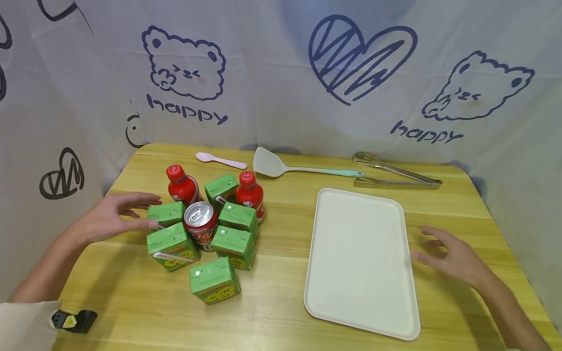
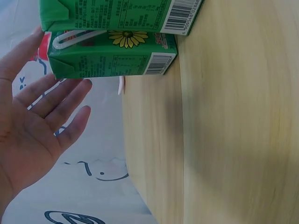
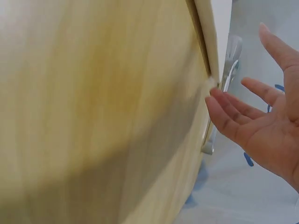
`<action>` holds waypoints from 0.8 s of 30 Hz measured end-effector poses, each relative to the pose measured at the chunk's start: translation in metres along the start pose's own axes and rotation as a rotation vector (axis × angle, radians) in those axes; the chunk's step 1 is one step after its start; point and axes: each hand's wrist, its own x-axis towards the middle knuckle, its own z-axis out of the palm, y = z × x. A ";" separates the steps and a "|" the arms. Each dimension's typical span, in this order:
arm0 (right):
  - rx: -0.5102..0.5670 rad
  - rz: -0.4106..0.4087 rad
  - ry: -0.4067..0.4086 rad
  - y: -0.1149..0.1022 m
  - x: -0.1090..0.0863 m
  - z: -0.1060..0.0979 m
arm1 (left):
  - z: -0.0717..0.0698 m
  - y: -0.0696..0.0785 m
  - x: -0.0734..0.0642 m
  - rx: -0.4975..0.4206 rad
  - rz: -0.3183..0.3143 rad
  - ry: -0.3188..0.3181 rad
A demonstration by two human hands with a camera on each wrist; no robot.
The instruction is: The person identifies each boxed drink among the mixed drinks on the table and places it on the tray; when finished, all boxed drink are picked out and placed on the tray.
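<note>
My left hand point(image 1: 111, 218) is at the left side of a cluster of drinks, its fingers spread beside a green drink carton point(image 1: 166, 213). Another green carton point(image 1: 173, 246) with a white straw stands just in front of that one. In the left wrist view the palm point(image 2: 32, 126) faces the cartons with nothing in its grasp. My right hand point(image 1: 452, 256) hovers by the right edge of a cream tray point(image 1: 362, 263), fingers loosely bent and holding nothing. In the right wrist view its fingertips point(image 3: 216, 105) are close to the tray's rim point(image 3: 212, 42).
Among the cartons stand a red soda can point(image 1: 201, 224) and two red bottles point(image 1: 183, 187). One carton point(image 1: 215, 280) sits nearer the front. Along the back lie a pink spoon point(image 1: 221, 161), a spatula point(image 1: 270, 163) and metal tongs point(image 1: 397, 171), before a hanging white cloth point(image 1: 272, 73).
</note>
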 end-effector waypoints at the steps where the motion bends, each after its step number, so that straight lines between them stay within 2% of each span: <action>1: 0.030 0.003 -0.010 -0.001 -0.002 0.002 | 0.001 0.001 0.000 -0.007 -0.005 -0.010; 6: 0.133 -0.017 -0.027 -0.008 -0.009 0.012 | 0.006 0.004 0.001 -0.042 -0.018 -0.038; 12: 0.209 -0.058 -0.061 -0.015 -0.018 0.022 | 0.013 0.004 0.002 -0.044 0.018 -0.024; 19: 0.231 -0.032 -0.112 -0.016 -0.024 0.029 | 0.016 0.003 0.003 -0.069 -0.057 -0.004; 24: 0.225 -0.068 -0.119 -0.013 -0.024 0.035 | 0.019 0.004 0.002 -0.101 -0.098 0.010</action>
